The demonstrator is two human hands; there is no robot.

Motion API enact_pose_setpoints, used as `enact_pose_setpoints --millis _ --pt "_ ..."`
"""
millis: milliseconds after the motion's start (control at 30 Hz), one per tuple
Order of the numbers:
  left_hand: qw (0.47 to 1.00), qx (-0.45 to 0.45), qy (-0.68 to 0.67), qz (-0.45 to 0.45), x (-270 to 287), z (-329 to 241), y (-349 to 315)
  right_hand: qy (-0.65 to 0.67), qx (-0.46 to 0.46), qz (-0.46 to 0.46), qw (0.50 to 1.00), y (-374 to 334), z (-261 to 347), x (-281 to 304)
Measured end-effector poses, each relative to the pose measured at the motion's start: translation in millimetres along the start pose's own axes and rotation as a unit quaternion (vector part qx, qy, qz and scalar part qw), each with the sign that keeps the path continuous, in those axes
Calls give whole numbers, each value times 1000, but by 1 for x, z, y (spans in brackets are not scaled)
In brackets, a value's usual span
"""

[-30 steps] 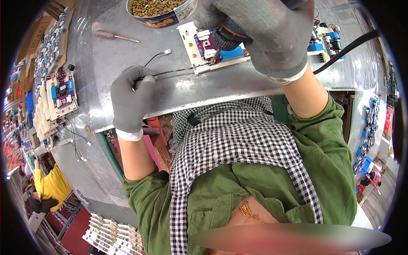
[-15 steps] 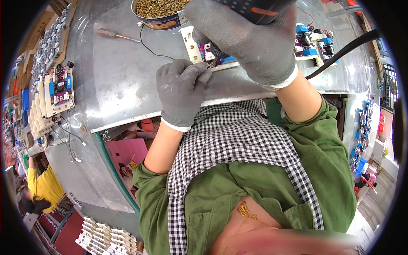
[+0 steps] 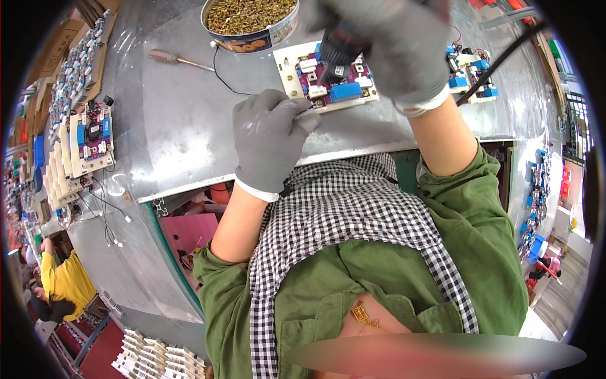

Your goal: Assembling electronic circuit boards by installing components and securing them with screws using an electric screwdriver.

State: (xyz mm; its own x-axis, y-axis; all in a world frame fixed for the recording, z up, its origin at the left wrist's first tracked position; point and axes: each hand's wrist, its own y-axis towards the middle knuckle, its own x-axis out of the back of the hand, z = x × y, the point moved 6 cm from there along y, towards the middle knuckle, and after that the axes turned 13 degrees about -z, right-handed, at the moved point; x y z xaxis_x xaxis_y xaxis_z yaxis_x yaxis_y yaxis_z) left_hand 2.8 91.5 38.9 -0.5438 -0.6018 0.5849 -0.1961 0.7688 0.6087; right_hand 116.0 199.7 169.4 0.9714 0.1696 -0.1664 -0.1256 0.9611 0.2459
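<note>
A purple circuit board with blue and white parts on a cream base (image 3: 285, 71) lies flat near the table's front edge. My left hand (image 3: 268, 136) is closed at its near left corner, thumb and forefinger pinched together. A thin black wire (image 3: 222, 77) with a white plug runs under this hand; its pinched end is hidden. My right hand (image 3: 404, 57), blurred by motion, grips a black corded electric screwdriver (image 3: 344, 44) over the board. The screwdriver's tip is aimed down at the board's left half; I cannot tell whether it touches.
A round tin (image 3: 252, 41) of small brass-coloured screws stands behind the board. A hand screwdriver (image 3: 180, 59) lies left of it. More boards sit at right (image 3: 473, 72) and left (image 3: 91, 136). The tool's black cord (image 3: 505, 57) crosses the right side. A person in yellow (image 3: 66, 281) is far left.
My right hand and the electric screwdriver have shifted up and right, uncovering most of the board. My left hand stays pinched at the board's corner.
</note>
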Motion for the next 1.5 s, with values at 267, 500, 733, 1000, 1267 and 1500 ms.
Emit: enact_pose_setpoints --millis 267,500,733,1000,1267,1500 --pt "991 -75 72 -86 -2 -5 -3 62 84 -73 992 30 -3 -11" --pt "998 -40 32 -40 -3 3 -2 4 10 -57 998 30 -22 -14" --pt "998 -49 19 -27 -4 -13 -3 33 155 -56 986 20 -16 -11" --pt "998 -54 21 -23 -5 -17 -1 -61 217 -78 971 23 45 36" --pt "998 -52 17 -30 -6 -12 -2 -18 -7 -182 983 27 -1 64" --pt "999 -44 2 -24 -1 -15 -7 -22 -56 -165 984 17 -1 63"
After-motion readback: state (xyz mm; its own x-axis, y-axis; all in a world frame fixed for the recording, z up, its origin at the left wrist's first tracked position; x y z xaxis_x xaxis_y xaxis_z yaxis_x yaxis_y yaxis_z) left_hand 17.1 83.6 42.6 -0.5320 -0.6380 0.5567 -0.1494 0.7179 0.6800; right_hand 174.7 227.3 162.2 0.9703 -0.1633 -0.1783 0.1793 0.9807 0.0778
